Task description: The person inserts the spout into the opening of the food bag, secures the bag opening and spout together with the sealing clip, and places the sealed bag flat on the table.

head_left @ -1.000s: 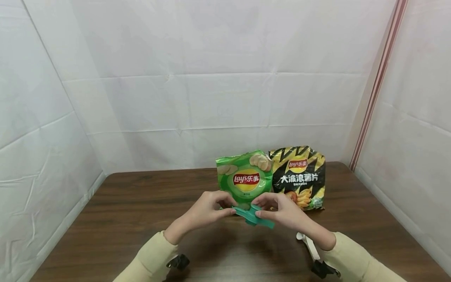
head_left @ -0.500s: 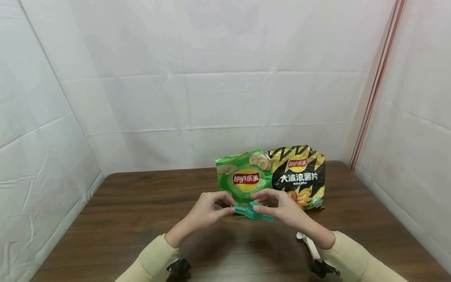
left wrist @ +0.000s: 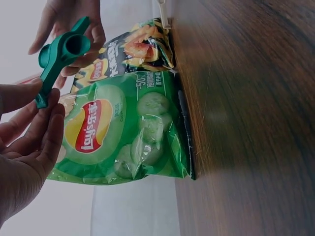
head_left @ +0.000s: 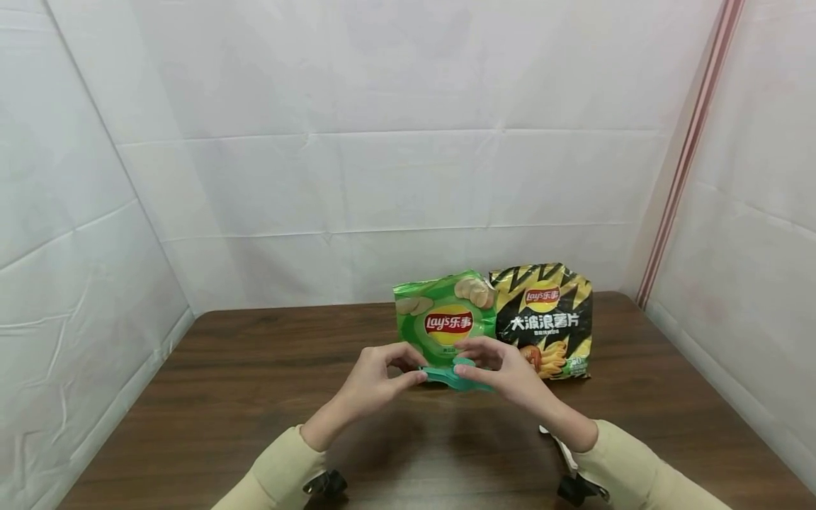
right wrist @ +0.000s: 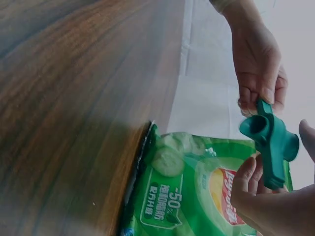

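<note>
A green plastic bag clip with a round, funnel-like spout point(head_left: 455, 377) is held above the table in front of the chip bags. My left hand point(head_left: 382, 375) pinches one end of it between thumb and fingertips, clearly seen in the left wrist view on the green clip point(left wrist: 58, 56). Around its other end is my right hand point(head_left: 510, 372), thumb on one side and fingers on the other. The right wrist view shows a gap between that thumb point(right wrist: 308, 138) and the clip point(right wrist: 270, 147); the fingers lie close against or behind it, and contact is hard to tell.
A green Lay's chip bag point(head_left: 446, 312) stands just behind my hands. Right of it stands a black and yellow Lay's bag point(head_left: 551, 312). A white spoon point(head_left: 564, 453) lies by my right wrist, partly hidden. White sheeting point(head_left: 382, 177) surrounds the brown wooden table point(head_left: 268, 382).
The clip has tilted: its right end rose and it now lies more level. My right fingers have shifted slightly on it, while the left hand keeps its pinch. The bags stay put.
</note>
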Available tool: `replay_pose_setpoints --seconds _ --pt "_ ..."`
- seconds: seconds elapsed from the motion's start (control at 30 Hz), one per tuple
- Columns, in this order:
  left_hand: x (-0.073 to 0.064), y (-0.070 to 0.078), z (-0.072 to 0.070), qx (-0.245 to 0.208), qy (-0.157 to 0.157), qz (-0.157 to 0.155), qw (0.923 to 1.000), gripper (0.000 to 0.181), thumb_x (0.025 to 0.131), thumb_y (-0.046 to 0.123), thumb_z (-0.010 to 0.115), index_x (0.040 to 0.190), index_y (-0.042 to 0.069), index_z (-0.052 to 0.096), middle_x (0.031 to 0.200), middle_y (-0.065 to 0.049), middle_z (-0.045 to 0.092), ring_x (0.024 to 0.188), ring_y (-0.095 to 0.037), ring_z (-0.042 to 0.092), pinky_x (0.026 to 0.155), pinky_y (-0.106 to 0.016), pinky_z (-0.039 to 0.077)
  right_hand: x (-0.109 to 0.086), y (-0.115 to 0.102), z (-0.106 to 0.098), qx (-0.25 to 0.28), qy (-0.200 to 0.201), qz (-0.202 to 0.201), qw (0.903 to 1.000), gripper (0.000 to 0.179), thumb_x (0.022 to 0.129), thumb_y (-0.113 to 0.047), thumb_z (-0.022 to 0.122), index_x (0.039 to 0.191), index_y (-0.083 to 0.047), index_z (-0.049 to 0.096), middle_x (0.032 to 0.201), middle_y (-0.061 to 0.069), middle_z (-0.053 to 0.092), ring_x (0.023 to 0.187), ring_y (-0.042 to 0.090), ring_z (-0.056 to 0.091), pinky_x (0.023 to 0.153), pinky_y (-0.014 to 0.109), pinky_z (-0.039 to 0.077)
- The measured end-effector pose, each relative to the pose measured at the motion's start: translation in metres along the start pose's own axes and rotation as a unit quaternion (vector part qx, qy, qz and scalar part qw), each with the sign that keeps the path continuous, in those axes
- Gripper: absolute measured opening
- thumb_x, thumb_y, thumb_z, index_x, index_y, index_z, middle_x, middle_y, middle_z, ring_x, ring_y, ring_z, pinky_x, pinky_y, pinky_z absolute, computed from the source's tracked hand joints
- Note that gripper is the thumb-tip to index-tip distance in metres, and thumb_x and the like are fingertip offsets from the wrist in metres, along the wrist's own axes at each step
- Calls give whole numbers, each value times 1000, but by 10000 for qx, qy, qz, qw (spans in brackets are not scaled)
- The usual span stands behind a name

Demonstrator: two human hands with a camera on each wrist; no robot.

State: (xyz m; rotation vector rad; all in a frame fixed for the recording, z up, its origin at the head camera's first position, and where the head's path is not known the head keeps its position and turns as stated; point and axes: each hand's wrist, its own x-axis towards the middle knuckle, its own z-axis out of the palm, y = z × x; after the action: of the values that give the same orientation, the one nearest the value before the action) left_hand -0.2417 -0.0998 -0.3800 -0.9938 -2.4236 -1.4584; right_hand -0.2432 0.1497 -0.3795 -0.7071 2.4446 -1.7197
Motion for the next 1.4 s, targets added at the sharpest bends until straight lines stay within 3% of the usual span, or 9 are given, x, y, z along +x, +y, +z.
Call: replay_pose_setpoints --seconds 0.17,0.33,0.57,0.8,1.07,1.4 --pt "0 2 -1 -76 79 41 9999 6 86 20 70 91 18 68 83 6 68 74 -8 64 72 -26 54 -1 1 3 93 95 -53 9999 39 87 -24 70 121 -8 61 124 18 60 102 17 63 79 27 52" --pt "0 3 -1 -37 142 69 9999 6 86 19 71 91 18 68 83 7 68 73 -7 64 70 -26 54 -1 -1 6 61 227 -118 9997 34 86 -25 70 116 -8 65 118 10 64 104 22 63 76 28 54" --pt "-1 4 -1 -24 164 29 9999 7 85 20 71 91 18 68 83 6 68 73 -7 64 69 -25 54 0 -2 6 -268 516 -240 9980 33 81 -26 75 108 -8 71 106 7 70 80 18 67 63 28 53" --pt "-3 5 -3 -110 154 -135 9997 8 85 20 71 92 17 68 84 5 68 74 -8 63 70 -25 55 -1 -6 2 -456 316 -199 9983 36 78 -31 77 107 -10 72 99 7 72 79 14 68 65 28 55" --pt "-6 5 -10 -91 -114 -405 9991 13 83 18 74 94 13 71 84 4 70 76 -9 66 72 -25 54 -5 -8 1 -465 138 -184 9987 33 77 -31 78 105 -14 73 95 6 73 81 13 69 68 28 56" --pt "-4 13 -17 232 -341 -1152 9925 12 79 19 77 90 14 74 81 1 72 73 -12 65 64 -24 52 -3 -8 2 -978 257 -204 9947 30 74 -36 80 99 -21 75 89 0 73 77 10 67 64 26 55"
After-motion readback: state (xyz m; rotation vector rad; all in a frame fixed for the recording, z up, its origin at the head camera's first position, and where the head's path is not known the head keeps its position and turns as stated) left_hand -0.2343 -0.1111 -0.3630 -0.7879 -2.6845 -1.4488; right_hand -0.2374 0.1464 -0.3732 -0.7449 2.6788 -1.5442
